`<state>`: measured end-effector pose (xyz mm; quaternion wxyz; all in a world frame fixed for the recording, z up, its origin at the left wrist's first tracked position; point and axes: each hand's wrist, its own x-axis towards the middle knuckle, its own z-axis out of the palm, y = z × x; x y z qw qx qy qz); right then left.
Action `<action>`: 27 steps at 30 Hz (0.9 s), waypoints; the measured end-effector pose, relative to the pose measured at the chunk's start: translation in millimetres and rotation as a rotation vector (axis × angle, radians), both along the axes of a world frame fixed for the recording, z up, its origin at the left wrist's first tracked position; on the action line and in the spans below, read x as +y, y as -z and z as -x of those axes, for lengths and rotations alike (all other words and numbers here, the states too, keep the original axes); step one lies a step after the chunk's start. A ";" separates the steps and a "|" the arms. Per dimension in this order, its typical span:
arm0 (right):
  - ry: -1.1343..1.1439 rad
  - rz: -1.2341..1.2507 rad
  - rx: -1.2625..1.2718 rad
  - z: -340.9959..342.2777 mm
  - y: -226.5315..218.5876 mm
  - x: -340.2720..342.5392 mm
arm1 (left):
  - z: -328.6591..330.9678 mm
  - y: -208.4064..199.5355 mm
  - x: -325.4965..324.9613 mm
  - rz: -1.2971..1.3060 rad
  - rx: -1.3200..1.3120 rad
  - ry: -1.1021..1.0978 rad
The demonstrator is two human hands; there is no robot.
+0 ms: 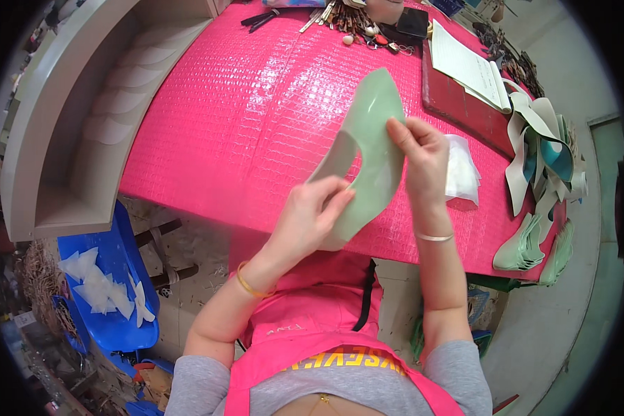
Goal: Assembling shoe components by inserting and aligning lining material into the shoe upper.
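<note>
A glossy mint-green shoe upper [378, 156] is held up over the near edge of the pink table, its lighter underside showing at the left. My left hand [306, 213] pinches its inner edge near the bottom, thumb against fingers. Higher up, my right hand [421, 149] grips the outer right edge between thumb and fingers. A curved cutout opens in the piece between the two hands. Just right of my right wrist, a small stack of white sheets [462, 170] lies on the table.
The table has a shiny pink cover [208, 132]. A grey shelf [62, 166] with pale cut pieces stands left, above a blue plastic chair [128, 326] holding white scraps. A red board [464, 114] bears a notebook [468, 66]. More uppers [520, 246] pile up at right.
</note>
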<state>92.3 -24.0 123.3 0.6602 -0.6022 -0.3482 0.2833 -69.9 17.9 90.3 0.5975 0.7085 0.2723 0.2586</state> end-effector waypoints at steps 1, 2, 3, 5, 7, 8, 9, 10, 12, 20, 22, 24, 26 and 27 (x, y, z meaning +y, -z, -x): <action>-0.076 -0.001 -0.007 -4.9 -0.9 3.5 | 8.8 10.0 -6.2 0.054 -0.038 -0.005; -0.083 -0.004 -0.004 -5.0 0.5 10.4 | 20.7 11.6 -9.7 0.051 -0.035 -0.013; -0.116 0.055 -0.051 -4.5 0.6 13.5 | 33.0 12.1 -15.5 0.160 0.021 0.000; -0.166 0.113 -0.103 -9.1 -0.8 22.5 | 52.0 14.3 -32.5 0.267 0.080 0.006; -0.175 0.184 -0.187 -13.3 -5.0 33.6 | 66.3 15.8 -43.4 0.336 -0.050 0.134; -0.177 0.185 -0.186 -12.7 -5.2 37.7 | 66.2 12.5 -46.9 0.406 -0.061 0.202; -0.280 0.206 -0.049 -12.9 -6.0 41.1 | 63.8 18.7 -47.1 0.409 -0.093 0.249; -0.381 0.226 0.089 -12.5 -7.4 41.7 | 60.3 27.2 -47.1 0.411 -0.126 0.297; -0.570 0.098 0.265 -1.4 -11.2 25.2 | 49.4 34.2 -50.8 0.504 -0.356 0.105; -0.775 0.615 -1.438 24.2 -7.4 -23.9 | 76.3 26.4 13.8 -0.440 -0.081 -0.553; -0.776 0.757 -1.736 23.0 9.4 -23.7 | 73.5 28.7 26.9 -0.799 -0.044 -0.237; -0.590 0.427 -1.963 18.6 30.1 -26.0 | 39.7 30.6 17.9 -0.898 0.088 0.043; -0.650 0.436 -1.965 19.0 44.0 -38.7 | 26.7 49.5 12.7 -1.043 0.202 0.043; -0.655 0.517 -2.018 21.2 48.9 -49.9 | 30.3 58.2 19.7 -0.963 0.220 0.096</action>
